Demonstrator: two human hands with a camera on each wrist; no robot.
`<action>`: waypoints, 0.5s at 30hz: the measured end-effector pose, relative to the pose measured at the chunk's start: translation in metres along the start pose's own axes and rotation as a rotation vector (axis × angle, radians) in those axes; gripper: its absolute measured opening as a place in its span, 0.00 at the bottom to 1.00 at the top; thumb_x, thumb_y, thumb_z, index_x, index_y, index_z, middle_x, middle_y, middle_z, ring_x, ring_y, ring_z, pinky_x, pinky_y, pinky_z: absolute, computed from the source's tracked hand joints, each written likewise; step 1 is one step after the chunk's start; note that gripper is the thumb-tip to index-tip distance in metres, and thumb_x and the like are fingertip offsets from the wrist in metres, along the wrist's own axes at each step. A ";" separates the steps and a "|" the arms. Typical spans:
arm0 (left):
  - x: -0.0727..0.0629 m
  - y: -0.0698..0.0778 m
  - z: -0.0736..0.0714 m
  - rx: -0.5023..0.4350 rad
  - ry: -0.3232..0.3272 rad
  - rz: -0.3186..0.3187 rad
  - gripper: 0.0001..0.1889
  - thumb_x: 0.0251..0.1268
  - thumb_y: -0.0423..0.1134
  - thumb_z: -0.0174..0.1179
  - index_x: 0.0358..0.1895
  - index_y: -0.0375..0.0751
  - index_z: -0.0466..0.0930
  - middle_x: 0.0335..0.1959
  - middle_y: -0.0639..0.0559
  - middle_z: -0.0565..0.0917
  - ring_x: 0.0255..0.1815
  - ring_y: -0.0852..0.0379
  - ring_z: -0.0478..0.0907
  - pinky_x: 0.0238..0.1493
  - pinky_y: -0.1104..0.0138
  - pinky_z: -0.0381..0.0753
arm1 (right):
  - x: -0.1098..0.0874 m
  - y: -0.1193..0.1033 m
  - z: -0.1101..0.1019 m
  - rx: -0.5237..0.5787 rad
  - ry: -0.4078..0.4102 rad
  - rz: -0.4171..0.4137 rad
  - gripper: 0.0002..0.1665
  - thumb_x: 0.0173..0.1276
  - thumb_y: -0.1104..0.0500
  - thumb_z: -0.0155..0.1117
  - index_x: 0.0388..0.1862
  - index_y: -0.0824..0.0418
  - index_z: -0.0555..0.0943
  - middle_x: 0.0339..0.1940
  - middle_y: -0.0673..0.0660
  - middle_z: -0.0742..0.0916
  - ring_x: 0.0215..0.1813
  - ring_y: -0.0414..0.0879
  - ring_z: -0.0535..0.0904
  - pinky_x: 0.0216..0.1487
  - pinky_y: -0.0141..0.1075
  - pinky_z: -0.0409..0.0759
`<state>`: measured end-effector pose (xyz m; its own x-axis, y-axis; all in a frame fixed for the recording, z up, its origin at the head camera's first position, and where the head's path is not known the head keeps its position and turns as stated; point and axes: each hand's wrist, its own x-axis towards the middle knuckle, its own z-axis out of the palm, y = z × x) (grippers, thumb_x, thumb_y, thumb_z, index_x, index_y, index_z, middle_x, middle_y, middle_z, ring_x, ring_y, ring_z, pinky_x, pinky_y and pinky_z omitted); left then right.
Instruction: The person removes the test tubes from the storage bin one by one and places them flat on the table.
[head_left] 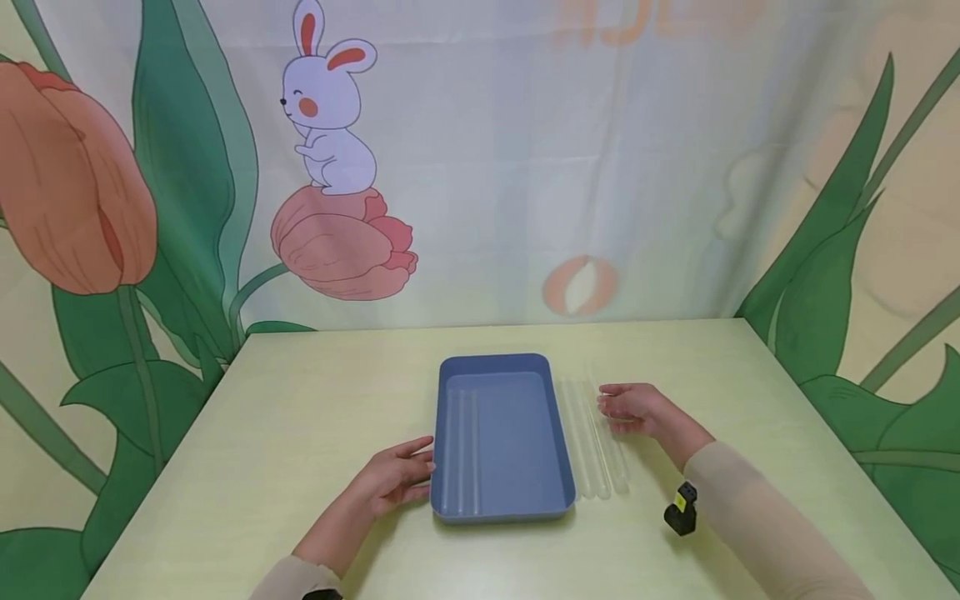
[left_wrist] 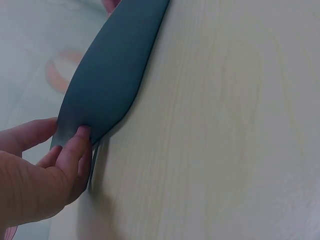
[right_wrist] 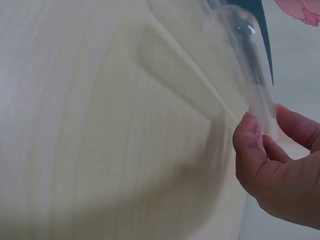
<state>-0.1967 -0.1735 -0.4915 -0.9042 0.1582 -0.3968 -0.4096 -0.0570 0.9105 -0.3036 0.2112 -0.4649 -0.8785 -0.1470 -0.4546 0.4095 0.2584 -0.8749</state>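
A blue rectangular tray (head_left: 521,442) lies on the table with several clear tubes (head_left: 471,454) lengthwise along its left side. My left hand (head_left: 393,479) is at the tray's left wall, its fingertips touching the outside near the rim; in the left wrist view the fingers (left_wrist: 72,152) rest against that wall. To the right of the tray lie several more clear round-ended tubes (head_left: 581,446) side by side. With thumb and fingers, my right hand (head_left: 633,408) pinches the rightmost clear tube (right_wrist: 252,65), which is tilted above its shadow in the right wrist view.
The pale wood-grain table (head_left: 322,400) reaches back to a printed cloth (head_left: 480,167) with a rabbit and tulips. A small black device (head_left: 681,508) with a yellow mark is worn at my right sleeve.
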 end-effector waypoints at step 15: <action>-0.002 0.000 0.001 -0.008 0.013 -0.001 0.33 0.71 0.24 0.55 0.78 0.29 0.60 0.76 0.26 0.65 0.49 0.57 0.85 0.47 0.64 0.88 | 0.011 0.009 0.010 0.041 0.048 0.054 0.33 0.74 0.70 0.57 0.76 0.72 0.64 0.28 0.43 0.84 0.28 0.34 0.75 0.33 0.29 0.79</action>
<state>-0.1946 -0.1728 -0.4902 -0.9053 0.1457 -0.3991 -0.4112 -0.0645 0.9093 -0.3072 0.2027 -0.4789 -0.8651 -0.0872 -0.4939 0.4657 0.2258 -0.8557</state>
